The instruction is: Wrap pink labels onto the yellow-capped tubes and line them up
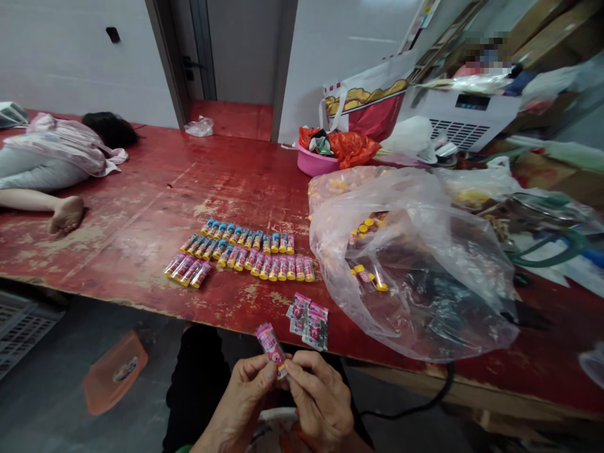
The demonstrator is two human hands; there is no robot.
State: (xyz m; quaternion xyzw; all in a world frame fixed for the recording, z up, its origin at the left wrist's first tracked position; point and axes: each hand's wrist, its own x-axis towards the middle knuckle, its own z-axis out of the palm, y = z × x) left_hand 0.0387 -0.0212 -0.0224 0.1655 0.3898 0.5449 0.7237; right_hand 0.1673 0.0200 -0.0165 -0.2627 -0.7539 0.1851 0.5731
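Observation:
Just off the table's front edge, my left hand [244,391] and my right hand [324,397] both pinch a small tube with a pink printed label [270,344]. Its lower end sits between my fingertips and its upper end leans left, away from me. On the table lie several flat pink-and-grey printed sleeves [314,325], close beyond my right hand. Farther off, capped tubes with yellow ends stand in rows: pink-labelled tubes [268,266] in front and blue-topped tubes [243,236] behind. A large clear plastic bag [415,277] at the right holds more yellow-capped tubes [368,277].
The worn red table [141,251] stretches across the view. A person [61,154] lies on it at the far left. Behind the bag are a pink basin [317,162] and a white vented appliance [465,119]. An orange stool [116,372] stands below, and a black cable [425,408] hangs at the right.

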